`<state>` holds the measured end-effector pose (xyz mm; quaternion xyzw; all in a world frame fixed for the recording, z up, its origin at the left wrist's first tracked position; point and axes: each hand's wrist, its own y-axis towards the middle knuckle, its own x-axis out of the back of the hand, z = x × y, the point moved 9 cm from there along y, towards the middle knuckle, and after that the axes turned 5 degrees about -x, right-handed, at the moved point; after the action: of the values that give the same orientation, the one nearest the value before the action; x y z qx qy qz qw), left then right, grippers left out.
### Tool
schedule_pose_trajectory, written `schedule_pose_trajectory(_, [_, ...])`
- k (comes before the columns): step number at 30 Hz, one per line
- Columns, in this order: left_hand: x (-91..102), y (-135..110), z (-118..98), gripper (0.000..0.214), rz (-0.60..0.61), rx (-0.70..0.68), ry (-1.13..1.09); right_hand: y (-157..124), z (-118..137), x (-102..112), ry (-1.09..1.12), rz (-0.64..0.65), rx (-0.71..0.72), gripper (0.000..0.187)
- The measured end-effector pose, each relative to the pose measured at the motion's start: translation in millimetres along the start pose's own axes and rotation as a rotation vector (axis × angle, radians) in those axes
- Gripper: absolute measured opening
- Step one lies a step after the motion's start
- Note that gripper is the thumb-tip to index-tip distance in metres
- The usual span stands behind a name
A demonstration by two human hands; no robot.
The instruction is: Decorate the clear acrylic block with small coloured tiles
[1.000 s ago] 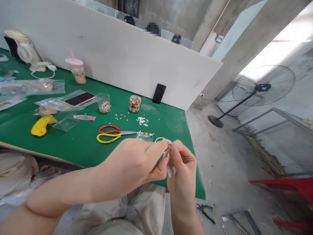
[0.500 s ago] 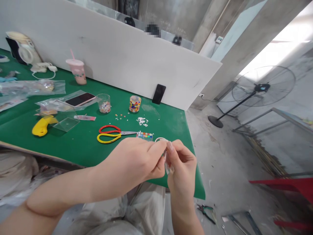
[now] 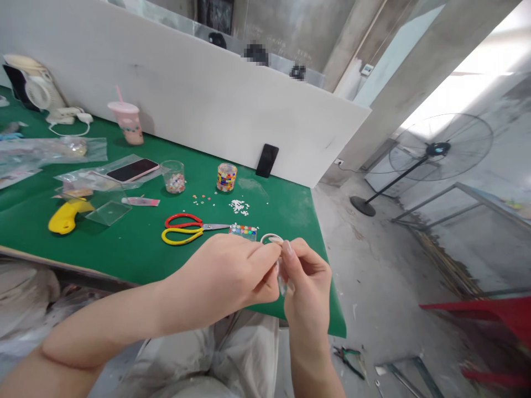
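My left hand [image 3: 226, 273] and my right hand [image 3: 307, 282] meet fingertip to fingertip over the near right corner of the green table [image 3: 136, 249]. Both are pinched shut on a small clear piece [image 3: 282, 279] held between them; I cannot make out what it is. A thin white loop [image 3: 270, 238] shows just above the fingers. Behind the hands lie a small strip of coloured beads [image 3: 244, 230] and red and yellow scissors [image 3: 186, 229].
On the table: a bead jar [image 3: 227, 176], a clear cup of beads [image 3: 175, 176], scattered white bits [image 3: 239, 207], a phone on plastic bags [image 3: 131, 169], a yellow tool [image 3: 64, 216], a pink cup [image 3: 126, 122]. A white board [image 3: 207, 94] backs the table. A floor fan [image 3: 435, 149] stands right.
The hands stay together with only small finger shifts on the clear piece. The view has drifted slightly, so the table objects sit a little further left.
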<state>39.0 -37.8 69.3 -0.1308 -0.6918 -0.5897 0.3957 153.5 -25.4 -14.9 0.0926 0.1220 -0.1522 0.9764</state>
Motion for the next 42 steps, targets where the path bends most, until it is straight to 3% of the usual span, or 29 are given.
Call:
schedule_pose_trajectory(13, [0.6,-7,20,0.018,0.023,0.172,-0.115,7,-7,-3,0.067,0.032,-0.082,0.037])
schedule_pose_trajectory(17, [-9.7,-18,57,0.015,0.082,0.38,-0.259,11,-12,3,0.039,0.002,-0.09,0.034])
schedule_pose_trajectory(19, [-26.1,-30,94,0.021,0.144,0.509,-0.277,13,-16,9,-0.046,-0.014,-0.053,0.029])
schedule_pose_trajectory(21, [-57.2,-50,138,0.031,0.327,0.627,-0.241,14,-21,15,-0.181,-0.031,0.011,0.021])
schedule_pose_trajectory(24, [-102.0,-76,195,0.03,0.465,0.646,-0.218,16,-32,17,-0.419,-0.03,0.101,0.011])
schedule_pose_trajectory(27, [-146.3,-97,234,0.022,0.566,0.643,-0.159,18,-43,9,-0.675,0.024,0.213,0.01])
schedule_pose_trajectory(31, [-196.0,-105,252,0.026,0.641,0.58,-0.115,23,-52,-2,-0.894,0.053,0.351,0.014])
schedule_pose_trajectory(34, [-219.1,-105,255,0.029,0.661,0.549,-0.105,29,-58,-6,-0.957,0.059,0.37,0.015])
schedule_pose_trajectory(42, [-235.1,-115,256,0.03,0.591,0.55,-0.103,41,-72,-6,-1.008,0.092,0.355,0.015])
